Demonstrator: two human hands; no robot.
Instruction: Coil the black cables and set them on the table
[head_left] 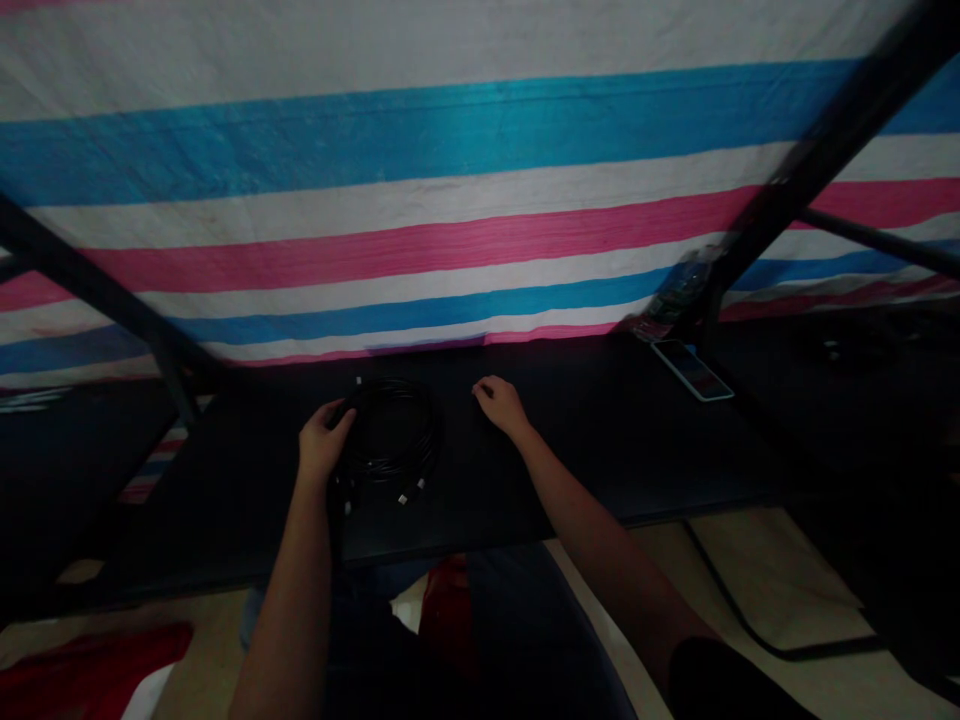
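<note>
Coiled black cable (390, 432) is gripped at its edge by the left hand (325, 443). The loosely open right hand (501, 405) rests just beside it.

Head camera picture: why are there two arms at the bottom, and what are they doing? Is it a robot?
It isn't a robot! This picture comes from a camera worn on a person's head, so you see what that person sees when they look down. The two arms are the person's own. The left hand is curled against a coiled black cable, and small plugs show at the bottom of the coil. The right hand rests on the black table and holds nothing. Farther along the table lies a phone, and behind it stands what looks like a plastic bottle. Behind everything hangs a big striped sheet in pink, blue and white.
</note>
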